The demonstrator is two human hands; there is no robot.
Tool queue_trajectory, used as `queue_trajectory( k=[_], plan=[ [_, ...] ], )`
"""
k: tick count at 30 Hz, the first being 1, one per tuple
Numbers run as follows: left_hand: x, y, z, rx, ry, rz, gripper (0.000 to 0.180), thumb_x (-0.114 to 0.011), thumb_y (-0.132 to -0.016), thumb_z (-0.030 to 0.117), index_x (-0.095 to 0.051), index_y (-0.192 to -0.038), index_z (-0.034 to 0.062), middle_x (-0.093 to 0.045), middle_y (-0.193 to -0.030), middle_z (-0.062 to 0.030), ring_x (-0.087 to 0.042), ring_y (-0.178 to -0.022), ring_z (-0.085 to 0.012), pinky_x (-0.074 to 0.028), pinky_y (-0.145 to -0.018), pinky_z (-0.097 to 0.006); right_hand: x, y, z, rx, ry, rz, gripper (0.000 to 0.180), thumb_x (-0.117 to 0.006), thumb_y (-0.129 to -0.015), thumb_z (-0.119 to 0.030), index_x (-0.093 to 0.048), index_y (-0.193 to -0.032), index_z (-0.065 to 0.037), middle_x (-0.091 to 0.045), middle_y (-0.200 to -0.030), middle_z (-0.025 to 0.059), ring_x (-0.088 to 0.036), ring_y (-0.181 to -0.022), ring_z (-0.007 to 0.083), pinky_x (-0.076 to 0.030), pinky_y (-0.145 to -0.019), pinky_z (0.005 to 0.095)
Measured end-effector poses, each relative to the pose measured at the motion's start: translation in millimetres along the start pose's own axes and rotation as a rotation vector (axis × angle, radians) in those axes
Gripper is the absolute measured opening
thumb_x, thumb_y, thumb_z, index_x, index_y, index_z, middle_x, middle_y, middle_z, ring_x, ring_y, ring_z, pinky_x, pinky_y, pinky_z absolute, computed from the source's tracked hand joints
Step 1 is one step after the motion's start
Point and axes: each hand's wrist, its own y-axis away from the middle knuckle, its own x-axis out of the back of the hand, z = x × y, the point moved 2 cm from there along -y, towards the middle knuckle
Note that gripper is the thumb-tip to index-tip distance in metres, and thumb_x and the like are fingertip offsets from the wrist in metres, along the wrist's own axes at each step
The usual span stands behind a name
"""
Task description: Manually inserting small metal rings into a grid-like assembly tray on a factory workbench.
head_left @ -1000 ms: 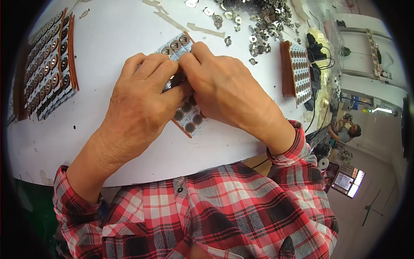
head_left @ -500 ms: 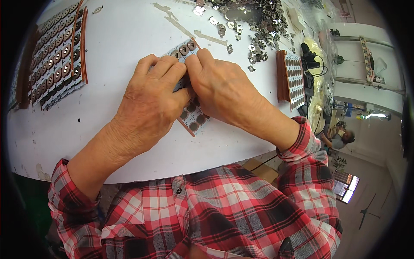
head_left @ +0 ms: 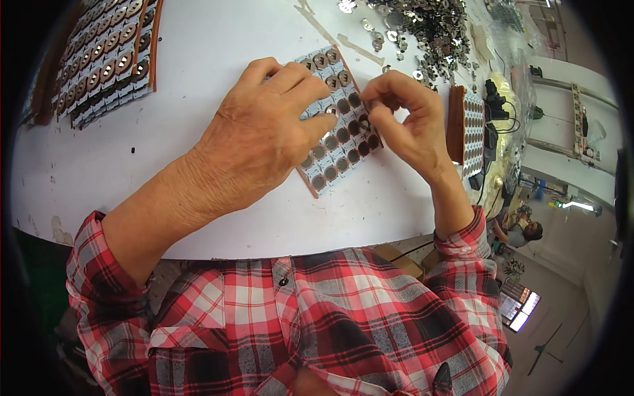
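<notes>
A light-blue circuit board panel (head_left: 341,153) with rows of dark round pads and copper-coloured edges lies tilted on the white table. Metal clips sit on several pads at its far end. Over its left side rests my left hand (head_left: 264,125), fingers curled, with a small shiny metal clip (head_left: 332,113) at the tip of its thumb. My right hand (head_left: 413,125) is at the panel's right edge, thumb and forefinger closed together; whatever they pinch is too small to make out. Just below those fingertips, a metal piece (head_left: 364,123) shows on the panel.
Loose metal clips (head_left: 429,30) are heaped at the far right. Stacked panels fitted with clips (head_left: 105,59) stand at the left, and another panel stack (head_left: 473,132) stands at the right beside black cables (head_left: 495,109). Another person (head_left: 522,228) sits in the background.
My hands have parted: the right moved right to the panel's edge, uncovering more pads. The view has shifted, so the table's things appear farther right.
</notes>
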Motion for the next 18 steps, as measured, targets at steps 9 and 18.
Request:
queue_trajectory(
  k=[9,18],
  plan=[
    [-1,0,-1,-0.003,0.007,0.004,0.035,-0.08,-0.072,0.003,-0.073,-0.107,0.0062,-0.065,-0.119,-0.0113,-0.061,-0.116,-0.0306,-0.046,-0.102,-0.047,19,23,5,-0.003,-0.04,0.057,0.02,-0.062,-0.087,0.006,-0.07,-0.105,0.002,-0.068,-0.094,0.0029,-0.061,-0.087,0.0091,-0.049,-0.082,0.0254],
    [-1,-1,0,-0.004,0.0,0.002,0.037,-0.08,-0.071,0.003,-0.074,-0.108,0.0059,-0.067,-0.12,-0.012,-0.062,-0.117,-0.0334,-0.048,-0.102,-0.048,6,43,18,0.076,-0.105,-0.029,0.02,-0.069,-0.086,0.011,-0.073,-0.102,0.0,-0.066,-0.096,0.0051,-0.06,-0.084,0.0131,-0.048,-0.074,0.0247]
  ],
)
